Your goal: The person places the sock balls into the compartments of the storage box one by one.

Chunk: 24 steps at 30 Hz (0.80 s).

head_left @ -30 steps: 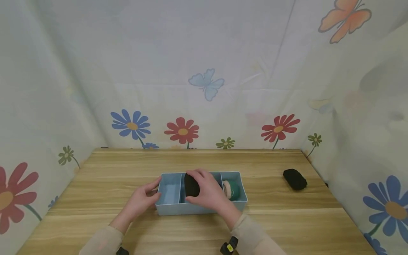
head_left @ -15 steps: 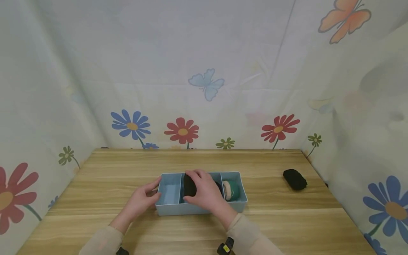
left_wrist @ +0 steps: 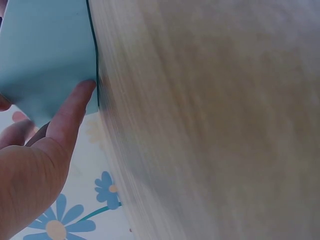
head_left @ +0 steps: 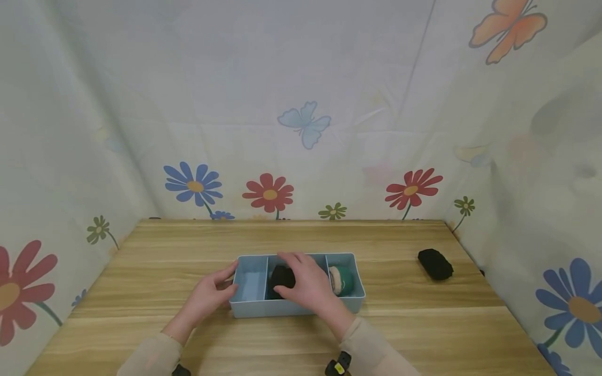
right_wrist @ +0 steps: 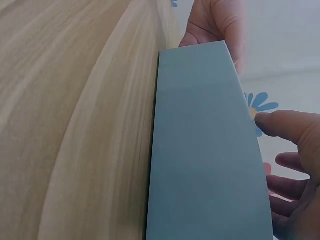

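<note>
In the head view a pale blue divided box (head_left: 249,309) stands on the table. My left hand (head_left: 212,292) touches its left end with thumb and fingers extended. In the left wrist view the left hand (left_wrist: 55,135) lays a straight finger against the box wall. A black rolled fabric bundle (head_left: 282,279), like rolled socks, sits low in the middle compartment. My right hand (head_left: 308,282) arches over that compartment and hides part of it. In the right wrist view the right hand (right_wrist: 295,165) has spread fingers beside the rim. A green-and-white rolled bundle (head_left: 344,281) occupies the right compartment.
Another black fabric bundle (head_left: 435,264) lies on the wooden table (head_left: 400,334) toward the right edge. The left compartment (head_left: 250,279) of the box shows its bare floor. A flower-printed curtain (head_left: 226,104) surrounds the table at the back and sides.
The black bundle stood higher in my right hand's grip, shifted slightly left, then dropped lower into the middle compartment; my right fingers have loosened from it. The left hand and box stay put.
</note>
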Motion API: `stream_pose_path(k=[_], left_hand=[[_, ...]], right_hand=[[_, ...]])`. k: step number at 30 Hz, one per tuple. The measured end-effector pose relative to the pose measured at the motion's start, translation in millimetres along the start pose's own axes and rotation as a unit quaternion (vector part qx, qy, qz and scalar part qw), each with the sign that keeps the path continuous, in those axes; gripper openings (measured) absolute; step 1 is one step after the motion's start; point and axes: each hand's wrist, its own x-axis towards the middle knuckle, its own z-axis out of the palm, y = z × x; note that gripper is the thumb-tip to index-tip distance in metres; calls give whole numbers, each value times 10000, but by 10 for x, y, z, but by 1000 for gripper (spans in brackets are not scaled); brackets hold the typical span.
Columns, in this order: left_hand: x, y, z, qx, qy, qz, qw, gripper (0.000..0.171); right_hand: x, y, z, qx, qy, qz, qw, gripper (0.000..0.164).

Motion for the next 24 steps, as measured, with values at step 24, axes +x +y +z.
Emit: stream_pose_path(k=[24], left_hand=[[-17,23,-6,-46,-77,103,9999,61]], right_hand=[[-277,292,-279,413,272,-20,9988,58]])
